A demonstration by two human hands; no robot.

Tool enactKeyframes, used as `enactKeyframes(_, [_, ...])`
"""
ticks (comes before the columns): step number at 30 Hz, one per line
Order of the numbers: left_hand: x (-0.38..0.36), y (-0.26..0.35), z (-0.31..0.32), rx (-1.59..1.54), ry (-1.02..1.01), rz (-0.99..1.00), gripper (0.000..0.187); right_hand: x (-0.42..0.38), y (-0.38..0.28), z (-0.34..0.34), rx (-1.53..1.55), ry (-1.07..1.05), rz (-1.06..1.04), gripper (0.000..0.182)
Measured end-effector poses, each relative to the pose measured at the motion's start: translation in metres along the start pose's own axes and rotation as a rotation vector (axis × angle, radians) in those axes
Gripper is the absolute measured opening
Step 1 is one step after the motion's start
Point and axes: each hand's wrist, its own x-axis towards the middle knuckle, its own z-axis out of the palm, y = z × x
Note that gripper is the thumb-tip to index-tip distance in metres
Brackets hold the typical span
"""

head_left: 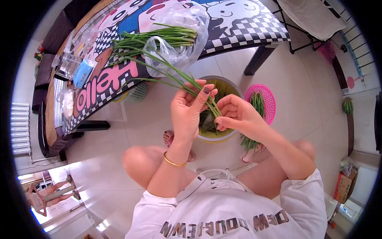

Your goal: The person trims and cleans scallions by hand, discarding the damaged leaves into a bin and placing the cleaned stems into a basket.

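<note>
Between the thumb and fingers of my left hand (188,107) are a few long garlic chives (170,65), slanting up and left toward the table. My right hand (241,116) pinches the lower ends of the same stalks. Both hands are closed over a round bin (217,139) with a yellow-green lining and dark green scraps inside. On the table, a large bunch of chives (157,40) lies on and partly inside a clear plastic bag (201,24). To the right of the bin, a pink basket (270,99) holds more chives (258,104), some hanging over its near edge.
The table (254,30) has a cartoon-print cover, with a blue packet (83,73) and a clear container (67,65) at its left end. A table leg (258,59) stands behind the bin. A folding chair (314,18) is at the upper right.
</note>
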Motion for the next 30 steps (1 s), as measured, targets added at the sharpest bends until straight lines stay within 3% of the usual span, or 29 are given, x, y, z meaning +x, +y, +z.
enactKeyframes(11, [-0.002, 0.002, 0.004, 0.068, -0.048, 0.056, 0.029, 0.011, 0.005, 0.0, 0.0, 0.128, -0.031, 0.015])
enactKeyframes(30, [0.009, 0.027, -0.008, 0.02, 0.11, 0.211, 0.036, 0.013, 0.016, -0.013, -0.265, 0.168, -0.02, 0.015])
